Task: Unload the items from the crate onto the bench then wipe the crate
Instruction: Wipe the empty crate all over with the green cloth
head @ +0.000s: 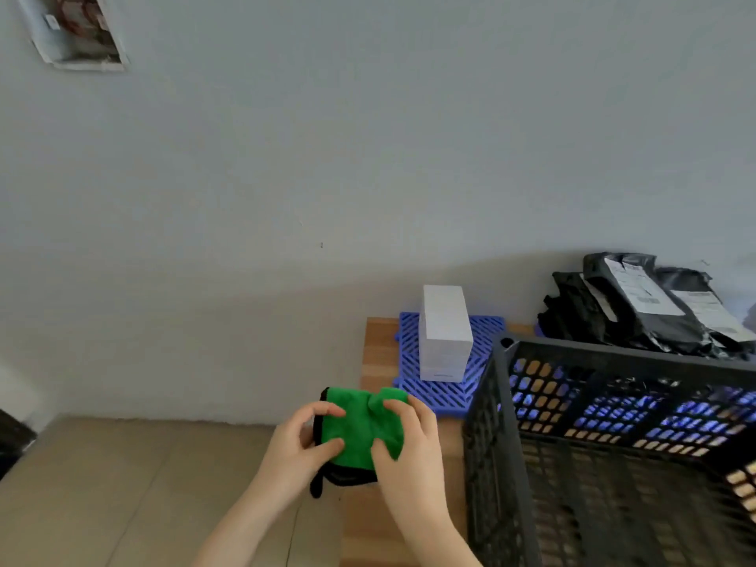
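Left hand (pixel 298 444), right hand (pixel 409 450) — bare forearms (pixel 241 525)

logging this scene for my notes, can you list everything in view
microfibre cloth: one, green with black edging, held over the bench's left edge
crate: one, black lattice plastic, on the bench at right
boxes: one stack, white, on the grid mat
grid mat: one, blue, on the bench beside the crate
mailer bags: several, black with white labels, behind the crate
bench: one, light wood, against the wall
wall box: one, white-framed, upper left of wall
left hand: one, gripping the cloth's left side
right hand: one, gripping the cloth's right side
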{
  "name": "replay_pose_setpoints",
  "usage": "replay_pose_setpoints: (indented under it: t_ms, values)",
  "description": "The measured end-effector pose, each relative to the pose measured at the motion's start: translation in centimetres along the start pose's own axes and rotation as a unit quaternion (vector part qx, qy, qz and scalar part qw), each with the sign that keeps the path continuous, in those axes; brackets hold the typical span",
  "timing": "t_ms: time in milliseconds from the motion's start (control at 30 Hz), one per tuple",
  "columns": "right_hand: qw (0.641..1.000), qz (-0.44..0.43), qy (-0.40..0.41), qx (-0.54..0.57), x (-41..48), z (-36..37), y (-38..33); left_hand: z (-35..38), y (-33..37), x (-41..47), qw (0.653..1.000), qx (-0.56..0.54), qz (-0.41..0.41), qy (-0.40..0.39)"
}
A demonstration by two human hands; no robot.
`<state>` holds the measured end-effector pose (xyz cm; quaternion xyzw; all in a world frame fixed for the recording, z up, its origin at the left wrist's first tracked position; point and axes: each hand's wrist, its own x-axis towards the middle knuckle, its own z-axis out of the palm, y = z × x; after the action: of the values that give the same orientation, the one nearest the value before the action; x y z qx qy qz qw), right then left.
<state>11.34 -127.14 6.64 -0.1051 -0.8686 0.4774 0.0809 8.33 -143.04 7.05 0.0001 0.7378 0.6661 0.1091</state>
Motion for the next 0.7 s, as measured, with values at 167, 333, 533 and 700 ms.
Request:
replay_pose_setpoints:
  t_ms: [167, 333, 533, 700]
  values:
    - [0.995, 0.094, 0.016, -0.034, 0.0, 3.1, 5.0, 1.0, -6.0, 3.1, 0.996, 0.084, -0.020, -0.036]
    - [0.984, 0.155, 0.025, -0.080, 0.8, 5.1, 10.8, 4.2, -12.5, 5.3, 0.986, 0.155, -0.033, -0.056]
    - [0.967, 0.168, -0.038, -0.187, 1.8, 7.5, 16.5, 7.0, -18.9, 6.1, 0.957, 0.268, -0.035, -0.102]
    - [0.941, 0.140, -0.032, -0.306, 1.1, 8.5, 17.8, 6.5, -19.7, 5.6, 0.877, 0.460, 0.079, -0.118]
